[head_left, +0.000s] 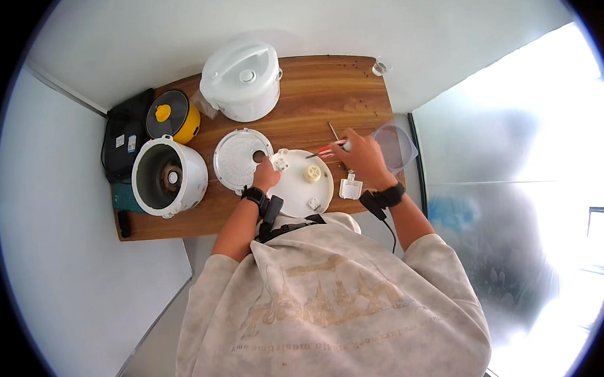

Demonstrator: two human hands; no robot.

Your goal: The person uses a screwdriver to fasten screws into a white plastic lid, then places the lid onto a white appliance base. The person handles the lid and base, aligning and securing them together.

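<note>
I have the left hand (pixel 267 176) pinching a white part (pixel 282 162), likely steadying it, the right hand (pixel 363 158) gripping a screwdriver (pixel 325 152) pointed its way.

A plain white far wall (pixel 430 44) stands behind a wooden worktop (pixel 325 88), whose brown surface shows dark grain running from left to right. The left wall (pixel 76 209) is smooth and pale with a faint bluish cast; a thin grey strip (pixel 62 89) lines its far edge. On the right rises a large frosted glass panel (pixel 487 155), edged on its worktop side by a dark upright frame (pixel 418 151) and crossed by a thin pale line. A blurred blue patch (pixel 452 213) shows through it. Strong white light floods the far right side. The floor (pixel 164 336) at near left is pale grey.
</note>
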